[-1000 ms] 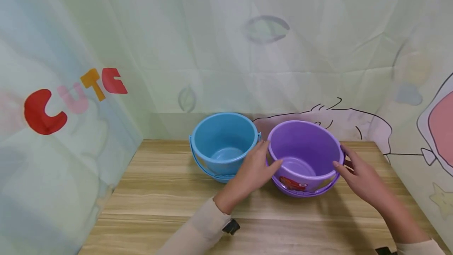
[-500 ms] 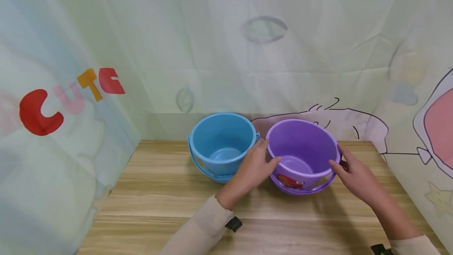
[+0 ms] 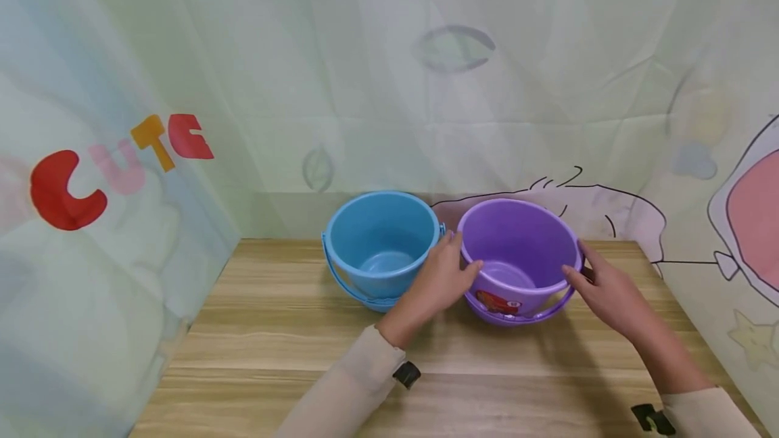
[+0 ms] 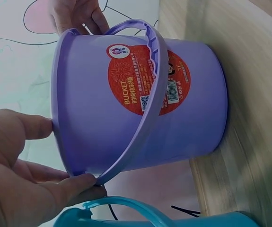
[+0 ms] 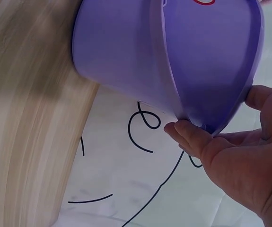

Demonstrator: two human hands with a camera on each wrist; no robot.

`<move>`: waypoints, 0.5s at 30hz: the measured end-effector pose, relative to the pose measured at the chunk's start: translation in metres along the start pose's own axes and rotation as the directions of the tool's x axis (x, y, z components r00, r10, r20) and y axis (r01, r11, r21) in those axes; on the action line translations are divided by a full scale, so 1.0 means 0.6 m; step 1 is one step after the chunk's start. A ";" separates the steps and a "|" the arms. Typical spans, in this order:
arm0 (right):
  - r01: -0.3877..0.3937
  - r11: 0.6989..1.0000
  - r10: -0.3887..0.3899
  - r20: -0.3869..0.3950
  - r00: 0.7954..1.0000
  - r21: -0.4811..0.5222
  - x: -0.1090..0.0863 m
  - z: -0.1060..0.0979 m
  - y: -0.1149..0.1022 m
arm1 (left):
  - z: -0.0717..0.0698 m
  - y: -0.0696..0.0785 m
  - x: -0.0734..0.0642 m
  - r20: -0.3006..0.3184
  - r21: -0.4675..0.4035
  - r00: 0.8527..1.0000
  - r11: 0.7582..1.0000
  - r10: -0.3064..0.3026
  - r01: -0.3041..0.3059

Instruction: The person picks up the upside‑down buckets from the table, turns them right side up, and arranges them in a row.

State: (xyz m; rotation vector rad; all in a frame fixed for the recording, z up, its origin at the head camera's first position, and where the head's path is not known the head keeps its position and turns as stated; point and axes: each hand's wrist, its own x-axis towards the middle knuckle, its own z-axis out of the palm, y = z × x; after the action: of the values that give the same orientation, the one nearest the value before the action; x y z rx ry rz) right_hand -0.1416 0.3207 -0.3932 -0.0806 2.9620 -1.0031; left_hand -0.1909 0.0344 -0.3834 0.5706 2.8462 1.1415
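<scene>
A purple bucket (image 3: 517,245) stands on the wooden table, its mouth facing up and toward me; whether its base fully touches the wood I cannot tell. My left hand (image 3: 441,274) holds its rim on the left side, thumb at the edge and fingers on the outer wall near the handle joint. On the opposite side my right hand (image 3: 611,296) grips the rim the same way. The bucket's handle (image 4: 147,113) hangs down across its front, over a red round sticker (image 4: 126,85). Just left is a blue bucket (image 3: 386,238), partly hidden by my left hand.
The wooden table (image 3: 292,357) ends at the back against a printed curtain (image 3: 365,86). More of the curtain hangs along the left and right sides. A blue handle (image 4: 140,208) lies close below my left fingers in the left wrist view.
The purple bucket has shifted slightly up and away in the head view, with both hands keeping hold of its rim. The blue bucket has stayed in place; the head view moved a little.
</scene>
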 end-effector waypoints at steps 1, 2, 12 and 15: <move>-0.003 1.000 0.003 0.001 1.000 -0.003 0.002 0.000 0.000 | 0.000 0.001 0.002 0.002 -0.003 1.000 1.000 -0.004 0.004; -0.006 1.000 0.006 0.002 1.000 -0.005 0.004 0.000 0.001 | 0.000 0.001 0.003 0.003 -0.001 1.000 1.000 -0.005 0.005; -0.019 1.000 0.019 0.008 1.000 -0.005 0.017 -0.003 -0.001 | -0.003 0.009 0.021 0.008 0.051 1.000 0.999 0.000 -0.001; -0.018 1.000 0.018 0.008 1.000 -0.003 0.019 -0.004 -0.002 | -0.001 0.013 0.023 0.014 0.081 1.000 0.997 -0.019 0.018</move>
State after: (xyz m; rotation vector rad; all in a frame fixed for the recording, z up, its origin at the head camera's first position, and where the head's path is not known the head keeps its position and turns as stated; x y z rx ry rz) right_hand -0.1531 0.3206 -0.3905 -0.0574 2.9517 -0.9946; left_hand -0.2014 0.0436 -0.3762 0.5520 2.8900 1.0192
